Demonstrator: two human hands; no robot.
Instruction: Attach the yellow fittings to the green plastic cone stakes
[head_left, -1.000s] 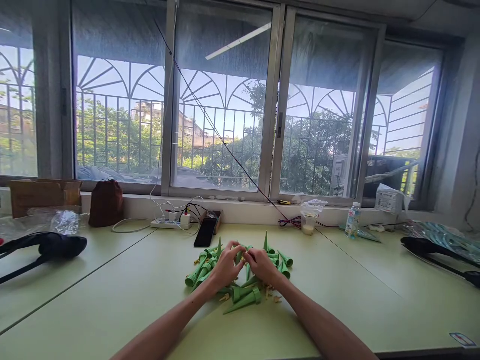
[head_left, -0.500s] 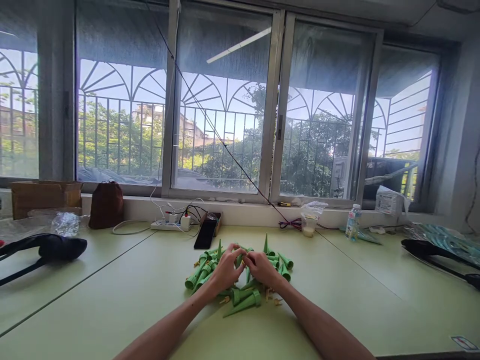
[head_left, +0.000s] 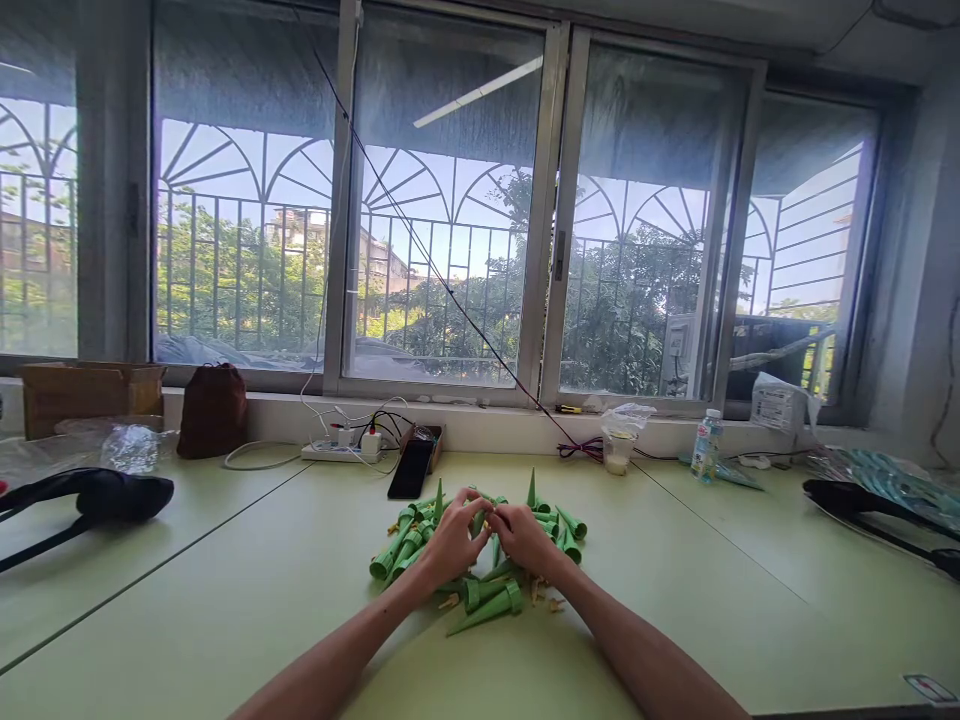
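Note:
My left hand [head_left: 459, 530] and my right hand [head_left: 519, 532] meet over a pile of green plastic cones [head_left: 409, 545]. Both have their fingers closed and the fingertips touch each other. Whatever they pinch is small and mostly hidden by the fingers. Around and beneath them lie the cones, some on their sides and a few standing point up. Nearest to me, one long green cone [head_left: 486, 610] rests on its side with its tip to the left. Small yellowish pieces [head_left: 556, 605] are scattered among the cones.
Behind the pile lie a black phone [head_left: 410, 470] and a white power strip [head_left: 337, 452] with cables. A plastic cup [head_left: 619, 455] and a bottle [head_left: 706, 446] stand along the windowsill. Left are a brown pouch [head_left: 214, 410], a cardboard box [head_left: 90, 395] and a black strapped object [head_left: 112, 497].
Almost nothing differs. Both hands stay together over the pile, with at most a very slight shift of the fingers.

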